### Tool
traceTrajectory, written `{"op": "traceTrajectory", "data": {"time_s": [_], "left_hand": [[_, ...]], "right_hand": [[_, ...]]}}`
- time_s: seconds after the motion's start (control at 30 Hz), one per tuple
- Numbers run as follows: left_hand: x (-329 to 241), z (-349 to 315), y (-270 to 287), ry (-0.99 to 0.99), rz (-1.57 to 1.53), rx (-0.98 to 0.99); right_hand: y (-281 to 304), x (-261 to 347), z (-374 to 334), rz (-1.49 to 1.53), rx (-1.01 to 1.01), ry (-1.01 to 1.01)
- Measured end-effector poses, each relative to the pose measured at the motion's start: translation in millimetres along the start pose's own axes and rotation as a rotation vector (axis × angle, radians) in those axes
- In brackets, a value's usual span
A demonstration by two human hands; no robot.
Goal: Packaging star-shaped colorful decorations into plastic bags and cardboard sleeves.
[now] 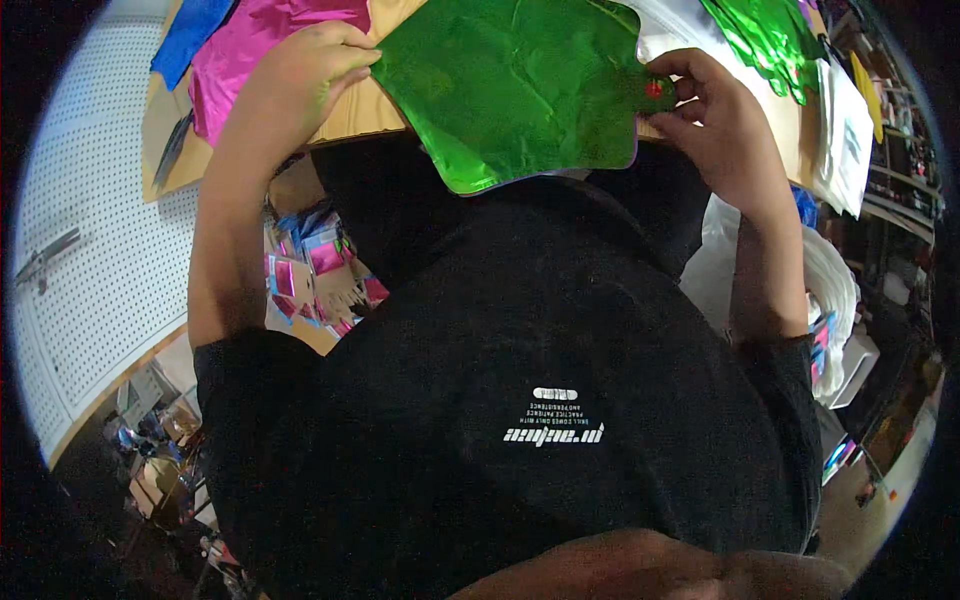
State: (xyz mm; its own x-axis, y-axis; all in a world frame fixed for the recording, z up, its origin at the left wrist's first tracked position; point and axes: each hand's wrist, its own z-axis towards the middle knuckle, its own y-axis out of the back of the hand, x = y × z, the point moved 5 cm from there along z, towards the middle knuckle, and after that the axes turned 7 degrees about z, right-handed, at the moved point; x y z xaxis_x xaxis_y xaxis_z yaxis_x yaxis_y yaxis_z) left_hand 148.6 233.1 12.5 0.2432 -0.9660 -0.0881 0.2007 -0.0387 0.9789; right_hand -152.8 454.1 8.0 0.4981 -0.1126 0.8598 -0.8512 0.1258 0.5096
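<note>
A flat, shiny green foil balloon with pointed corners, star-like in outline, is spread between my two hands at the table's near edge. Its lower part hangs past that edge, over my dark clothing. My left hand pinches the left corner between thumb and fingers. At the other side, my right hand grips the right corner, where a small red mark shows between the fingers. Light creases run across the foil, and its far end is cut off by the top of the picture.
Pink foil and blue foil lie at the table's far left; more green foil lies far right, near white sheets. A white pegboard stands left. Pink and blue packets sit below the table.
</note>
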Motion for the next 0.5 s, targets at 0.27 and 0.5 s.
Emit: {"op": "traceTrajectory", "data": {"time_s": [0.27,0.5], "left_hand": [[0,-2,-1,0.015,-0.029,-0.031],[-8,-1,3,-0.046,0.028,-0.028]], "right_hand": [[-1,0,1,0.130,0.009,-0.083],[-1,-23,8,0.384,-0.125,-0.299]]}}
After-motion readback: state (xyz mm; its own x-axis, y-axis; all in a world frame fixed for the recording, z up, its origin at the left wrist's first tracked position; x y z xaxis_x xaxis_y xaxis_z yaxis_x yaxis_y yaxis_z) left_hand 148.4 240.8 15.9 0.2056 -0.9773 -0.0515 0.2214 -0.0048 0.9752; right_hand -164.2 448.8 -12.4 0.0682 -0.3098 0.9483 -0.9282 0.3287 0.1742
